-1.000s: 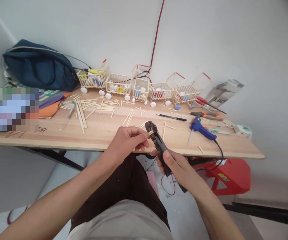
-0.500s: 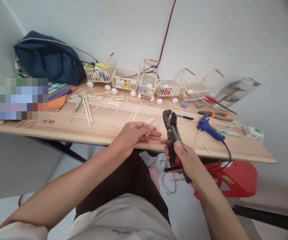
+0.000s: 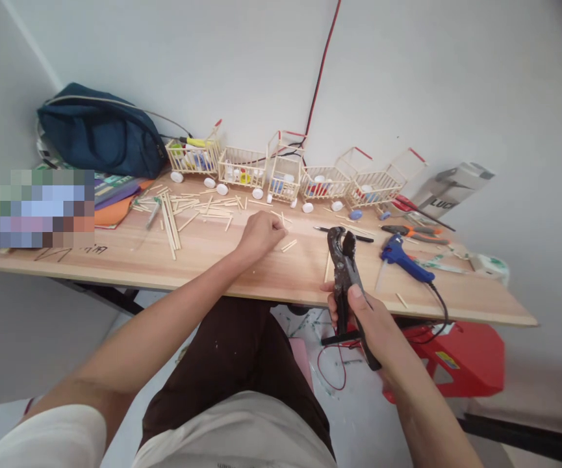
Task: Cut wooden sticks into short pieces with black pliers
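My left hand (image 3: 260, 235) is over the middle of the table with its fingers curled in and pinched; whatever is between the fingertips is hidden. Beside those fingertips lie thin crossed wooden sticks (image 3: 283, 217), and just below them two short cut sticks (image 3: 289, 246). My right hand (image 3: 358, 311) grips a black pipe cutter (image 3: 344, 263) by its handles, over the front edge of the table. The cutter points up and away, its jaws apart with nothing between them. Many loose wooden sticks (image 3: 171, 224) are scattered to the left of my left hand.
Several miniature wooden shopping carts (image 3: 242, 170) line the back by the wall. A blue glue gun (image 3: 405, 260), orange-handled pliers (image 3: 417, 233) and a black pen (image 3: 353, 235) lie at right. A blue bag (image 3: 105, 130) stands at the back left. A red object (image 3: 470, 357) is below.
My left hand has moved forward and slightly left, from the table's front part to the sticks farther back, and its fingers have curled in. The right hand still holds the cutter, slightly lower in view.
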Demonstrator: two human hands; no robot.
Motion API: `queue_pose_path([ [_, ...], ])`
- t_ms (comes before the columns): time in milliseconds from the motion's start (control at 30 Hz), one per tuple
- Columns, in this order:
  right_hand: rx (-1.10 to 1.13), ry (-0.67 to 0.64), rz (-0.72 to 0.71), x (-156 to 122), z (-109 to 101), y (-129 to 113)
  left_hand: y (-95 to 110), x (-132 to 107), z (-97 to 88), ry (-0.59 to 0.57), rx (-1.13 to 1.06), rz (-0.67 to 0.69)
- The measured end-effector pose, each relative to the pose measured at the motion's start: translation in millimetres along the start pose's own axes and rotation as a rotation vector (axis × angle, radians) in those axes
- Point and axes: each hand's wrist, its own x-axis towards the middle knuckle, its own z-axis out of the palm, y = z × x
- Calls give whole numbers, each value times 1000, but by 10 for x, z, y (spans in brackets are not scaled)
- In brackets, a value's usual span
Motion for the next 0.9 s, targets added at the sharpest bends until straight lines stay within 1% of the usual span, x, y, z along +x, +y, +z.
queue_pose_path([
  [100,-17,20,-6,-20,-33,2,-2,50,156,-17,156,44],
  [200,-18,20,-6,-22,-64,25,20,19,253,-43,297,26],
  [333,20,23,-2,-10,-94,61,56,-44,273,-70,435,34],
  [533,39,29,2,-34,-110,61,114,-102,263,-107,513,100],
  [600,25,30,8,-47,-122,61,110,-112,184,-88,510,118],
  [633,20,31,15,-52,-130,63,96,-116,112,-62,511,121],
  [700,18,37,27,-53,-145,69,35,-122,-89,14,539,91],
  [800,18,44,27,-40,-152,77,-116,-115,-438,108,653,-52],
  [833,18,46,22,-34,-148,77,-173,-108,-533,108,690,-96],
  [900,17,47,13,-23,-134,78,-276,-88,-658,39,734,-225],
])
